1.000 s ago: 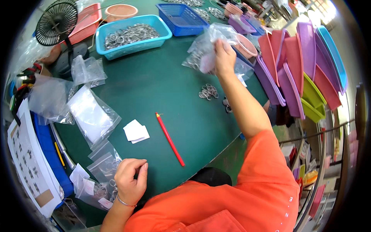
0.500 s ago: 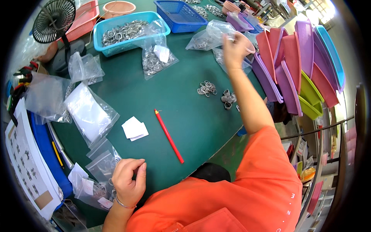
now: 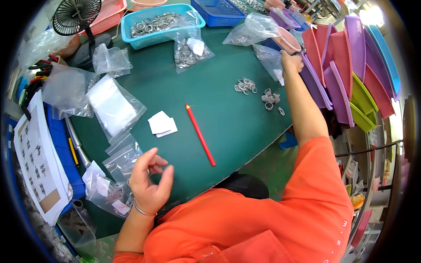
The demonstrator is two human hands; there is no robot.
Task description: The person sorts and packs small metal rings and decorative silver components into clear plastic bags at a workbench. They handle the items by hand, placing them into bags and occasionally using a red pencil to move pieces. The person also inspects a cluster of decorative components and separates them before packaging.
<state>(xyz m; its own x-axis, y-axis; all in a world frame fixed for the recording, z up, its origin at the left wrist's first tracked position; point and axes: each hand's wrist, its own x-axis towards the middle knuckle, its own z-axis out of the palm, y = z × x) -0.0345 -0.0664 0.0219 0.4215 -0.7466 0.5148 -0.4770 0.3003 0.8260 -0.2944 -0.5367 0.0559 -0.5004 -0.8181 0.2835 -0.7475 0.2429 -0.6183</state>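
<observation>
"What sort of place is this?"
"A workshop: metal rings (image 3: 245, 86) in small heaps on a green table (image 3: 232, 127), stacked bins (image 3: 338, 94) right, tools (image 3: 43, 65) left."

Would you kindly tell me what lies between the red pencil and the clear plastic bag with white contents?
In the head view, overlapping white paper slips lie between the red pencil and the clear plastic bag.

A peach bowl (image 3: 288, 41) sits just beyond the right hand (image 3: 292, 64); a red pencil (image 3: 201, 136) lies forward-right of the loosely curled left hand (image 3: 150, 186).
</observation>
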